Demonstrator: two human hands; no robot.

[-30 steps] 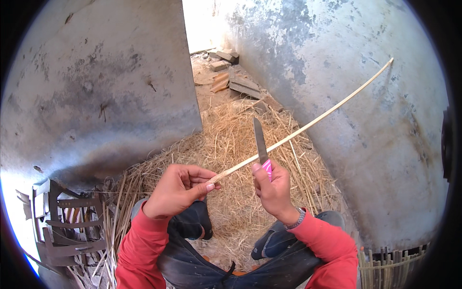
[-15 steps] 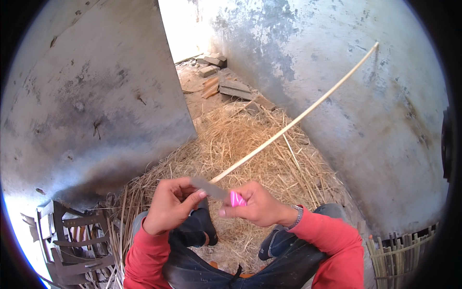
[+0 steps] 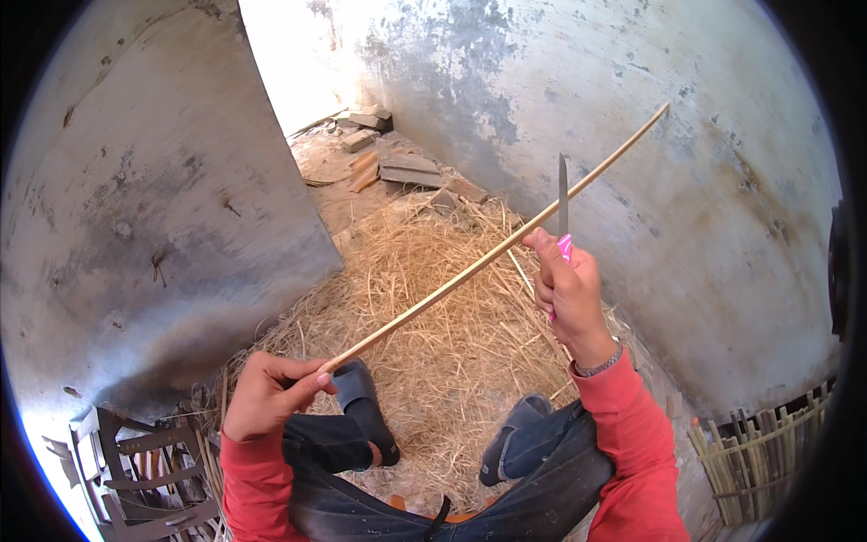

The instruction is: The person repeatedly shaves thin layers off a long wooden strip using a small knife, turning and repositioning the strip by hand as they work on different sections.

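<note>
A long, thin, pale strip of wood or bamboo slants up from the lower left toward the wall at the upper right. Its near end is pinched between the thumb and fingers of my left hand. My right hand is closed round the pink handle of a knife, whose blade points upward and crosses the strip. The thumb and forefinger of that hand are at the strip's underside, beside the blade; whether they grip it is hard to tell.
Straw-like shavings cover the floor before my feet. Bricks and tiles lie beyond. Grey walls rise on both sides. A dark slatted crate stands at lower left, and a bundle of cut sticks at lower right.
My right hand has moved away from my left, up and right along the strip, and the knife blade has turned upright. My left hand has lowered and shifted left with the strip's end.
</note>
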